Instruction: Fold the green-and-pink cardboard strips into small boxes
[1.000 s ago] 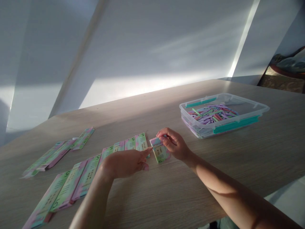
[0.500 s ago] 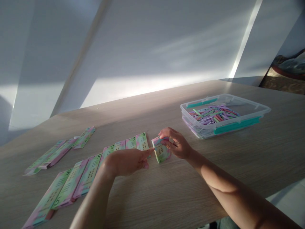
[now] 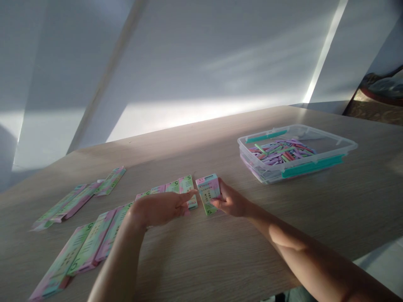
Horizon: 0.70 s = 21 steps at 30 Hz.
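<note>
My right hand (image 3: 231, 200) grips the right side of a small pastel green-and-pink printed pack (image 3: 208, 193), which has a green 5 at its near end and stands on the wood table (image 3: 252, 247). My left hand (image 3: 160, 208) lies just left of the pack, its fingers extended over the near end of a printed strip (image 3: 187, 188). That strip ends a row of similar pink-and-green strips marked 5 (image 3: 157, 189). My left hand holds nothing visible, and part of the row is hidden under it.
A clear plastic box with teal latches (image 3: 297, 165) stands to the right, holding several loose pastel sticks. More printed strips (image 3: 75, 201) lie in rows at the left and front left. A patterned chair (image 3: 378, 92) shows beyond the table's far corner.
The pack has turned and shifted slightly left and upright. My right hand has slid down to its right side. My left hand has drawn back a little to the left.
</note>
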Each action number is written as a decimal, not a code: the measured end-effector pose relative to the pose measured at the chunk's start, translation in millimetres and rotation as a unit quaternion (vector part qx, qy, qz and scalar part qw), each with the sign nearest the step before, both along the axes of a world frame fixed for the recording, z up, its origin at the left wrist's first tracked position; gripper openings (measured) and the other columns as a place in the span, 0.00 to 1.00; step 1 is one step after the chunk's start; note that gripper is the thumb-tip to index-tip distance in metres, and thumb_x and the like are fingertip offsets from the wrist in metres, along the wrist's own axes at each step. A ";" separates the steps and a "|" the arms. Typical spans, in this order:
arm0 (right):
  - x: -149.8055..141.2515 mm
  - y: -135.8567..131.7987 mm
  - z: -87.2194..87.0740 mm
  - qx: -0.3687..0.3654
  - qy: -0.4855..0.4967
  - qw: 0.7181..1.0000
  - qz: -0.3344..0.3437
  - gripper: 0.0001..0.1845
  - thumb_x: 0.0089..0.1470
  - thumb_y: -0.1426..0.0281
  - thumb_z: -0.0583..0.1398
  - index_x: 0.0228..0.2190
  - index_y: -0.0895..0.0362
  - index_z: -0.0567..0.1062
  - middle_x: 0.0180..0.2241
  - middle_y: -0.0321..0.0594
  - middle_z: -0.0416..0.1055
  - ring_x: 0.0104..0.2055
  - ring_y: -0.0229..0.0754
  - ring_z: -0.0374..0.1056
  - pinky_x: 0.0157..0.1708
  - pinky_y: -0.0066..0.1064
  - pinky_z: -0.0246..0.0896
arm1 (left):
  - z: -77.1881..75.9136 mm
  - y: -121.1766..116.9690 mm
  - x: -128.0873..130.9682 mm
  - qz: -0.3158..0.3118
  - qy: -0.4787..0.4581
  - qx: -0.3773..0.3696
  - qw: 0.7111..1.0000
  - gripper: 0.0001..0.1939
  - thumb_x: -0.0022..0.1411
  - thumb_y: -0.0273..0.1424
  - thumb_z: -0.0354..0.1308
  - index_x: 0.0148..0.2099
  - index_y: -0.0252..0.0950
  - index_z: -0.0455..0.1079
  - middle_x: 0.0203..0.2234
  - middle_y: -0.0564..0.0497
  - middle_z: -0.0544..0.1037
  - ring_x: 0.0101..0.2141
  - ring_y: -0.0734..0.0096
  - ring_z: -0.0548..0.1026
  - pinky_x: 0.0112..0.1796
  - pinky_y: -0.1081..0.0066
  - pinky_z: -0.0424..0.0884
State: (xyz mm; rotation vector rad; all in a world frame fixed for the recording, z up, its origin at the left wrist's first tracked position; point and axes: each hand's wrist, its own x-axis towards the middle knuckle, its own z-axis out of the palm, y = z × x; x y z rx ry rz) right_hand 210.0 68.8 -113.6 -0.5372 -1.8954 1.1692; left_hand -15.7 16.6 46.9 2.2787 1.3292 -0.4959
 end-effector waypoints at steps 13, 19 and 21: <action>-15.5 14.3 -10.3 -0.236 0.175 0.956 0.006 0.28 0.55 0.64 0.65 0.56 0.52 0.66 0.34 0.35 0.73 0.33 0.38 0.70 0.33 0.30 0.68 | -4.2 15.3 -11.9 -0.013 -0.054 -0.038 0.998 0.39 0.71 0.44 0.42 0.73 0.26 0.34 0.50 0.36 0.78 0.46 0.55 0.75 0.44 0.67 0.67; -12.2 9.2 4.9 -0.355 0.224 0.901 0.110 0.23 0.55 0.52 0.60 0.45 0.56 0.72 0.32 0.41 0.78 0.29 0.43 0.75 0.32 0.37 0.71 | -17.3 29.6 -11.6 -0.043 -0.049 -0.004 0.998 0.40 0.71 0.49 0.43 0.73 0.30 0.35 0.53 0.34 0.75 0.47 0.52 0.75 0.42 0.67 0.68; -12.3 5.3 9.7 -0.351 0.211 0.900 0.150 0.24 0.53 0.55 0.62 0.46 0.55 0.71 0.32 0.41 0.78 0.28 0.43 0.76 0.35 0.39 0.72 | -20.3 32.7 -10.8 -0.064 -0.068 -0.002 0.996 0.39 0.71 0.50 0.44 0.73 0.32 0.37 0.51 0.36 0.77 0.45 0.53 0.76 0.41 0.67 0.68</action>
